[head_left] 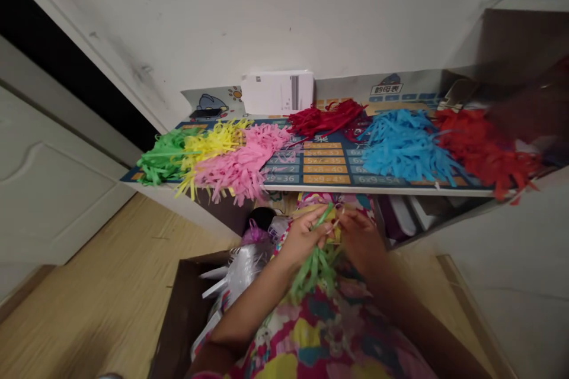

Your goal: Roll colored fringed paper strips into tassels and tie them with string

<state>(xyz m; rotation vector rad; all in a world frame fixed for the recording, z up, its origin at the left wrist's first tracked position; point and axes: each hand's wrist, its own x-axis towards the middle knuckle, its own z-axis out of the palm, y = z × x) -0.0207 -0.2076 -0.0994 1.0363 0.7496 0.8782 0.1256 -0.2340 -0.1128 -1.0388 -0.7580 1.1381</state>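
Note:
Over my lap, my left hand (307, 235) is closed round a green paper tassel (316, 272), whose cut strips hang down below the fingers. The tassel's twisted top sticks up above the thumb. My right hand (359, 238), slightly blurred, pinches a thin pale strip (338, 218) close to the tassel's top. The two hands are almost touching. Just in front of them is the desk edge, with bunches of pink fringe (244, 160), yellow fringe (213, 145) and green fringe (162, 154) on the left.
Blue fringe (406, 145), red fringe (484, 151) and dark red strips (326, 118) lie on the desk mat (322, 169). A white box (278, 93) leans on the wall. Beside my left arm, an open brown box (178, 302) holds silvery plastic (244, 272).

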